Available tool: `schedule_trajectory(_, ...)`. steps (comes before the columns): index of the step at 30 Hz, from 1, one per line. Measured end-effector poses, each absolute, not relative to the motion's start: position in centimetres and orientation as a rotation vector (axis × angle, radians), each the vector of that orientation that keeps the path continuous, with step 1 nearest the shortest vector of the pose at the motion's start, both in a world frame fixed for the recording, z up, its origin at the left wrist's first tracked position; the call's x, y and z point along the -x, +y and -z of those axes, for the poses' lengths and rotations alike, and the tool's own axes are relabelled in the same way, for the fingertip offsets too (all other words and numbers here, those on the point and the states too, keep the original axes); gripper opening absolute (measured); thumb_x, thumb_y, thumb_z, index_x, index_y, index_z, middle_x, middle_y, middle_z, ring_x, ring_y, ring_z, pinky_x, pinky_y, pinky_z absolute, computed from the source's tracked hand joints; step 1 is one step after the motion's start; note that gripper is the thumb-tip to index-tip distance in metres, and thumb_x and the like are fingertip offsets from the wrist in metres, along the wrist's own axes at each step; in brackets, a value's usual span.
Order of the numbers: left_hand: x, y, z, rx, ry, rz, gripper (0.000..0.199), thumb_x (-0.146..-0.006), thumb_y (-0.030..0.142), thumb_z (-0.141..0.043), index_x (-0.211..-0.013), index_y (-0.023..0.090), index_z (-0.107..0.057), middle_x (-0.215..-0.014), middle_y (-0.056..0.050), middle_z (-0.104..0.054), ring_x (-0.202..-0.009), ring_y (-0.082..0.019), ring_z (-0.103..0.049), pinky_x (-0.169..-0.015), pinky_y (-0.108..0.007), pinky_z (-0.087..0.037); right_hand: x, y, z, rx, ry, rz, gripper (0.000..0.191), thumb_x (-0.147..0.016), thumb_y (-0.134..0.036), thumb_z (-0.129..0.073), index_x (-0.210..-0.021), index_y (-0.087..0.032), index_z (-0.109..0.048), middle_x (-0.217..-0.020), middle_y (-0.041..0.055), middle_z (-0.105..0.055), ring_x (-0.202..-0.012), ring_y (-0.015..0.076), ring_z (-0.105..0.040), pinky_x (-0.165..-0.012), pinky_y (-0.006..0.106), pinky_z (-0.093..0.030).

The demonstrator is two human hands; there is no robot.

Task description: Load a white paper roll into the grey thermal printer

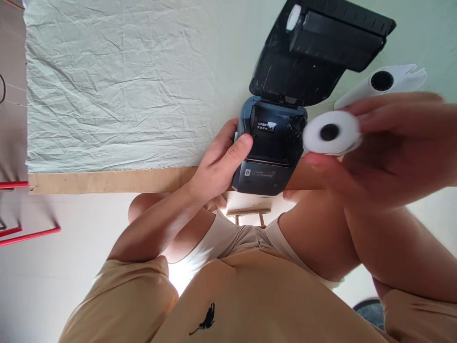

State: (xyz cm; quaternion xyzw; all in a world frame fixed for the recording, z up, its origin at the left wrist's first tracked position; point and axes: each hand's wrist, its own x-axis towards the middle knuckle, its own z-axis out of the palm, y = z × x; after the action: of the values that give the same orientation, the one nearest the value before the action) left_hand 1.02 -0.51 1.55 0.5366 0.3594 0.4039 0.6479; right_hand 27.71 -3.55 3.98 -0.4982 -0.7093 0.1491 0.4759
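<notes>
My left hand (223, 164) grips the left side of a dark label printer (269, 143), its thumb over the edge of the paper bay. The printer's black lid (303, 57) is swung up and back, with a white round piece at its left side. No roll shows inside the bay. Between the thumb and fingers of my right hand (385, 147) is a white paper roll (342, 131) with a dark core, just right of the bay. The hand is slightly blurred. Behind it lies another white roll (400, 81) with a torn, loose end, partly hidden.
A wrinkled pale green cloth (121, 85) covers the table, whose wooden front edge (114, 181) shows below it. Red metal bars (32, 236) stand at the lower left. My legs are under the table edge, near a small wooden stool (249, 211).
</notes>
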Motion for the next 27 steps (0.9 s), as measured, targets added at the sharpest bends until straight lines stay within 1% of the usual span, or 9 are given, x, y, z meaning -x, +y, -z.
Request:
schedule_trajectory(2,-1.0,-0.5,-1.6,-1.251,0.852,-0.912,0.077,-0.110,0.102,-0.071,-0.133,0.029,-0.082,-0.121,-0.008,-0.087,-0.113,-0.031,-0.085,-0.093,-0.043,-0.074,-26.4,-3.3,-4.4,0.999,-1.736,-0.076,0.016,-0.117,-0.051,-0.089,-0.128,-0.041,-0.083,-0.119,-0.0053,-0.095,-0.102,0.0257,-0.094,-0.090,0.047,-0.083)
schedule_trajectory(5,-0.8,-0.3,-1.7,-1.288,0.856,-0.894,0.083,-0.107,0.107,-0.073,-0.134,0.029,-0.082,-0.126,-0.010,-0.089,-0.120,-0.034,-0.085,-0.100,-0.046,-0.075,-25.1,-2.4,-4.3,0.906,-1.770,0.178,0.007,-0.119,-0.039,-0.086,-0.124,-0.035,-0.084,-0.117,-0.0061,-0.098,-0.093,0.0205,-0.094,-0.078,0.038,-0.077)
schedule_trajectory(8,-0.5,-0.1,-1.7,-1.303,0.824,-0.860,0.084,-0.107,0.105,-0.075,-0.139,0.028,-0.081,-0.134,-0.010,-0.090,-0.127,-0.034,-0.086,-0.105,-0.046,-0.074,-24.5,-2.0,-4.1,0.978,-1.685,0.150,0.013,-0.116,-0.038,-0.087,-0.128,-0.036,-0.082,-0.114,-0.0064,-0.098,-0.091,0.0213,-0.095,-0.078,0.040,-0.073)
schedule_trajectory(11,-0.4,0.0,-1.6,-1.297,0.791,-0.852,0.081,-0.110,0.100,-0.078,-0.145,0.026,-0.081,-0.141,-0.011,-0.090,-0.133,-0.034,-0.086,-0.112,-0.046,-0.075,-24.0,-2.2,-4.2,1.051,-1.659,0.203,0.007,-0.114,-0.040,-0.086,-0.117,-0.036,-0.082,-0.110,-0.0074,-0.098,-0.091,0.0225,-0.096,-0.078,0.042,-0.074)
schedule_trajectory(13,-0.4,0.0,-1.7,-1.296,0.781,-0.866,0.078,-0.112,0.097,-0.078,-0.144,0.025,-0.082,-0.139,-0.011,-0.090,-0.130,-0.033,-0.087,-0.112,-0.046,-0.075,-23.7,-2.4,-4.4,1.115,-1.717,0.245,0.009,-0.117,-0.037,-0.086,-0.110,-0.035,-0.080,-0.111,-0.0089,-0.098,-0.094,0.0218,-0.097,-0.081,0.042,-0.073)
schedule_trajectory(15,-0.4,-0.1,-1.9,-1.302,0.794,-0.853,0.078,-0.112,0.097,-0.078,-0.143,0.026,-0.082,-0.136,-0.010,-0.091,-0.127,-0.033,-0.086,-0.110,-0.046,-0.076,-23.6,-2.4,-4.5,1.163,-1.779,0.243,0.014,-0.118,-0.026,-0.086,-0.110,-0.034,-0.076,-0.115,-0.0113,-0.099,-0.098,0.0215,-0.098,-0.084,0.044,-0.069)
schedule_trajectory(18,-0.4,-0.1,-2.2,-1.299,0.814,-0.826,0.079,-0.110,0.099,-0.079,-0.142,0.027,-0.083,-0.138,-0.010,-0.090,-0.129,-0.034,-0.085,-0.111,-0.046,-0.075,-24.0,-2.1,-4.5,1.124,-1.840,0.200,0.021,-0.114,-0.016,-0.085,-0.107,-0.032,-0.075,-0.116,-0.0123,-0.099,-0.100,0.0237,-0.099,-0.082,0.046,-0.067)
schedule_trajectory(23,-0.5,0.0,-2.3,-1.305,0.833,-0.848,0.081,-0.107,0.103,-0.078,-0.138,0.029,-0.083,-0.131,-0.008,-0.088,-0.125,-0.034,-0.084,-0.111,-0.049,-0.074,-24.3,-2.2,-4.2,1.101,-1.862,0.208,0.021,-0.117,-0.016,-0.082,-0.107,-0.033,-0.075,-0.106,-0.0111,-0.095,-0.100,0.0243,-0.097,-0.084,0.048,-0.070)
schedule_trajectory(27,-0.5,0.0,-1.9,-1.326,0.844,-0.854,0.088,-0.102,0.110,-0.076,-0.135,0.029,-0.082,-0.121,-0.008,-0.086,-0.119,-0.033,-0.083,-0.104,-0.048,-0.074,-24.2,-2.9,-4.0,0.960,-1.870,0.118,0.022,-0.116,-0.019,-0.084,-0.103,-0.032,-0.073,-0.099,-0.0125,-0.094,-0.096,0.0206,-0.092,-0.083,0.045,-0.063)
